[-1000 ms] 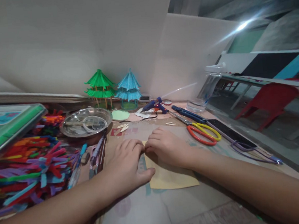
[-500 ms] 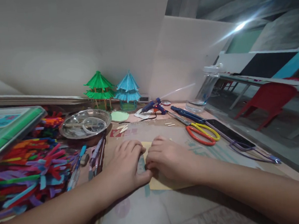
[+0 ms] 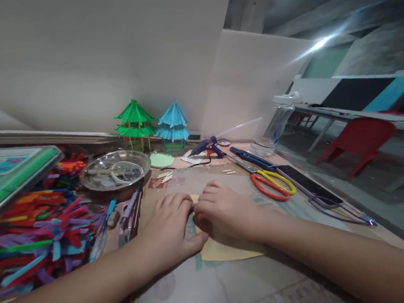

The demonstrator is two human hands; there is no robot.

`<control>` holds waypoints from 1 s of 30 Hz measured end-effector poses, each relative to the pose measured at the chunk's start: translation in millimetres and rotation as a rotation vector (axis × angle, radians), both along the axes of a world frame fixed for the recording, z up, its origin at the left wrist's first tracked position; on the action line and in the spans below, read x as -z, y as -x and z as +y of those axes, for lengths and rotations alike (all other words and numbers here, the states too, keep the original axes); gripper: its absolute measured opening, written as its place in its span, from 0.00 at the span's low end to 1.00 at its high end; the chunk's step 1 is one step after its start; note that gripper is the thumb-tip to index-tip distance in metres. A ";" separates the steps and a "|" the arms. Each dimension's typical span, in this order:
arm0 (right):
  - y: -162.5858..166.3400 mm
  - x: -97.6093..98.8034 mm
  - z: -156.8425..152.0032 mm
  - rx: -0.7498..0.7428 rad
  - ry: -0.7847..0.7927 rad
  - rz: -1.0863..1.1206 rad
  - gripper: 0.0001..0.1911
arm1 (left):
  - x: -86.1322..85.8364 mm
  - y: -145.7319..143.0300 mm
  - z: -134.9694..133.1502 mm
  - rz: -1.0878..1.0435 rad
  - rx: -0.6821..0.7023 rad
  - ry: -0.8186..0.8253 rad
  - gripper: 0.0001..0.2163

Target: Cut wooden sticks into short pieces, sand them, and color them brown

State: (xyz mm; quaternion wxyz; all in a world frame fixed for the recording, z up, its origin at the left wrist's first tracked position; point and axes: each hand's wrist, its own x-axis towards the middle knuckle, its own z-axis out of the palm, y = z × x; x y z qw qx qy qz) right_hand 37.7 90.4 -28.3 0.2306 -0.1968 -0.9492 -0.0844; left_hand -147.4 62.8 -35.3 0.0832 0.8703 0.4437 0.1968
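Observation:
A sheet of yellow paper [image 3: 224,249] lies flat on the cardboard-covered table [image 3: 200,293] in front of me. My left hand [image 3: 169,227] rests palm down on its left edge, fingers curled, thumb stretched onto the paper. My right hand [image 3: 224,211] lies on the sheet beside it, fingers bent and pressed down at the paper's far left edge. The fingertips of both hands meet there. Most of the sheet is hidden under my hands.
A heap of coloured paper strips [image 3: 35,232] and a green box [image 3: 9,175] fill the left. Pens [image 3: 129,214] and a metal dish [image 3: 115,171] lie nearby. Behind stand green [image 3: 134,122] and blue [image 3: 173,123] paper pagodas, a glue gun [image 3: 205,146], scissors [image 3: 270,183], a bottle [image 3: 274,126].
My right hand slid back toward me along the paper's left edge, then forward a little. My left hand stayed put. The view tilted slightly.

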 end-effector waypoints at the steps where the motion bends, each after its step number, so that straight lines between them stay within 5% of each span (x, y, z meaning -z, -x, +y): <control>1: 0.5 -0.7 2.4 0.013 -0.040 -0.023 0.06 | 0.4 0.1 0.4 -0.002 -0.006 -0.006 0.10; 8: -3.3 -0.5 -6.4 -0.012 0.134 -0.006 0.05 | 3.5 0.6 1.8 -0.026 0.008 -0.008 0.10; 13: -1.9 3.3 7.9 0.044 0.044 0.022 0.06 | 3.8 0.0 1.9 -0.008 -0.007 -0.014 0.13; 15: -2.2 3.1 14.5 0.112 0.191 0.140 0.08 | 3.2 0.6 1.9 -0.018 -0.007 0.006 0.15; 21: -6.8 0.7 9.6 0.125 1.040 0.661 0.15 | -3.0 4.5 3.5 -0.160 0.023 -0.042 0.07; 25: -3.7 -0.2 3.0 0.027 1.283 0.786 0.25 | -8.1 4.7 2.0 -0.246 0.075 -0.167 0.08; 30: -0.5 -4.7 -4.9 0.061 1.345 0.798 0.26 | -8.2 4.2 -0.9 -0.306 0.124 -0.223 0.08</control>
